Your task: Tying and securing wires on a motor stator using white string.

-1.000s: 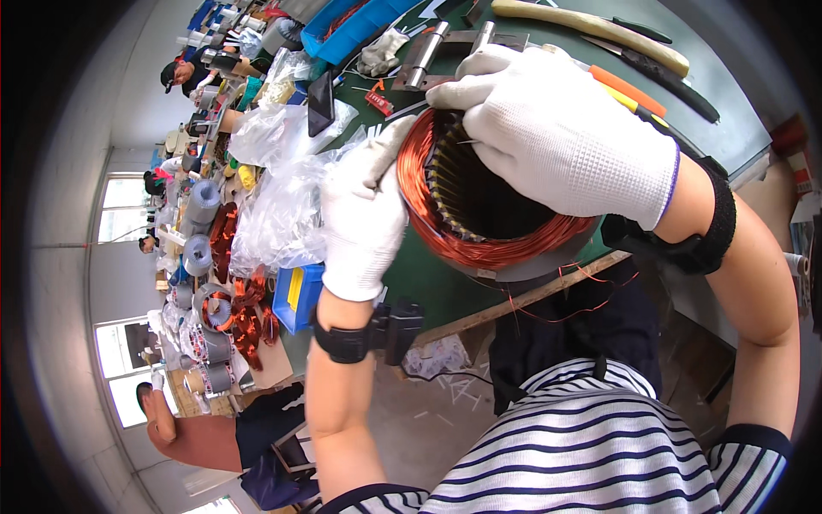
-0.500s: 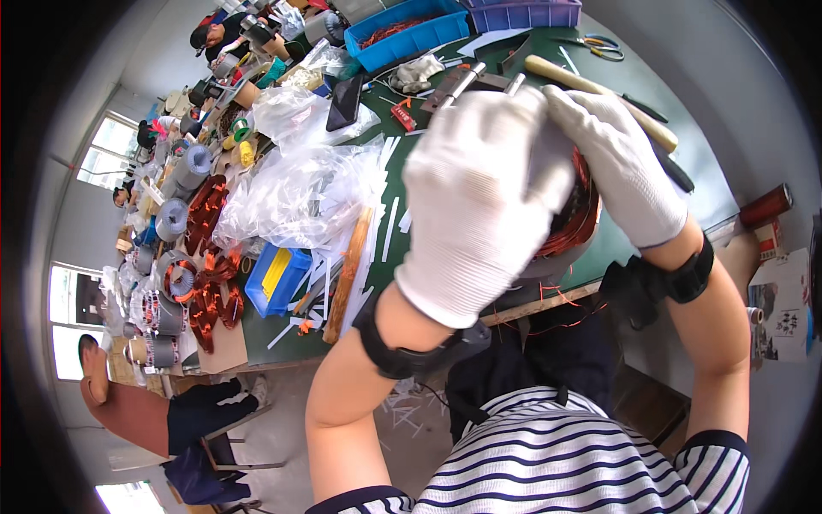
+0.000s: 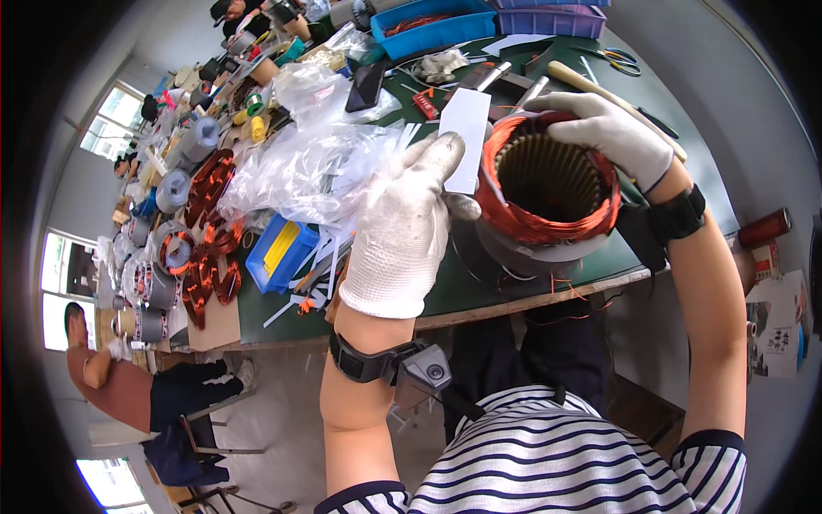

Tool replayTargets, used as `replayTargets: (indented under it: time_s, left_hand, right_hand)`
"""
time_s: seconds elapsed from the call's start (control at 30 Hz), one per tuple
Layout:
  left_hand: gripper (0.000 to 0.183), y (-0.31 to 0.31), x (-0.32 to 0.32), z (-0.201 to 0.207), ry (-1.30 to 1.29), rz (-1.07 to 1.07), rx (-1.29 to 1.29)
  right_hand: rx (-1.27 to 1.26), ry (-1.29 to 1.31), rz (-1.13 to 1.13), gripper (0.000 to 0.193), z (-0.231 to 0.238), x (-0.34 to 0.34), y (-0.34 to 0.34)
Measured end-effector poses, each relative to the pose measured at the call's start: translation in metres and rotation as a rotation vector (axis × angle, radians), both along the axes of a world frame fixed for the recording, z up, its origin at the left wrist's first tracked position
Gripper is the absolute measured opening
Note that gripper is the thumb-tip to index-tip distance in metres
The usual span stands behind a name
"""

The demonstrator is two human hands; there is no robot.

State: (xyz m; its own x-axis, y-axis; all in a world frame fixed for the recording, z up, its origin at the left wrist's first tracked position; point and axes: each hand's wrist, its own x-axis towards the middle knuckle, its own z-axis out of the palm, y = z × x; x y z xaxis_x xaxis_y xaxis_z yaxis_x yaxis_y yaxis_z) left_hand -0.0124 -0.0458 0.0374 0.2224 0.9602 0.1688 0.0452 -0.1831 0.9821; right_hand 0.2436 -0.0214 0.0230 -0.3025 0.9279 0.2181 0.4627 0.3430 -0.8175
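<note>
Head view. The left hand [image 3: 398,227], in a white glove, pinched a small white sheet [image 3: 467,137] between thumb and fingers; the sheet stood tilted just beside the stator. The stator [image 3: 535,253], a grey cylinder with its opening facing up, rested near the front edge of the green worktop [image 3: 467,287]. A copper winding [image 3: 548,227] ringed the opening, and loose red wires [image 3: 569,289] trailed from the near side. The right hand [image 3: 604,137], also gloved, lay on the far right of the winding, fingers bent over its rim; how firmly they pressed could not be told.

To the left of the sheet lay clear plastic bags [image 3: 291,171], with a dark phone [image 3: 366,87] beyond and a small blue tray [image 3: 261,257] of yellow strips [image 3: 280,248] nearer the person. Behind the stator lay a pale wooden handle [image 3: 599,94] and scissors [image 3: 621,60]. A large blue tray [image 3: 437,36] holding copper wire stood at the back beside purple trays [image 3: 552,21].
</note>
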Motion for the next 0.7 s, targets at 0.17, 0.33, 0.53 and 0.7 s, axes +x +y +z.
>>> replayTargets:
  time_s: [0.17, 0.33, 0.53, 0.7]
  left_hand:
    - [0.029, -0.024, -0.027, -0.003, 0.259, 0.073, 0.172]
    - [0.031, -0.054, -0.022, -0.026, 0.079, 0.235, 0.068]
    - [0.013, -0.078, -0.012, -0.048, 0.149, 0.326, 0.04]
    - [0.01, -0.079, -0.007, -0.053, 0.118, 0.342, 0.055]
  right_hand:
    - [-0.265, 0.163, -0.132, 0.032, 0.002, -0.007, -0.012]
    - [-0.176, 0.367, -0.261, 0.034, -0.006, -0.022, -0.036]
    - [-0.034, 0.311, -0.461, 0.04, -0.008, -0.046, -0.069]
    - [0.034, 0.438, -0.545, 0.04, -0.015, -0.057, -0.086]
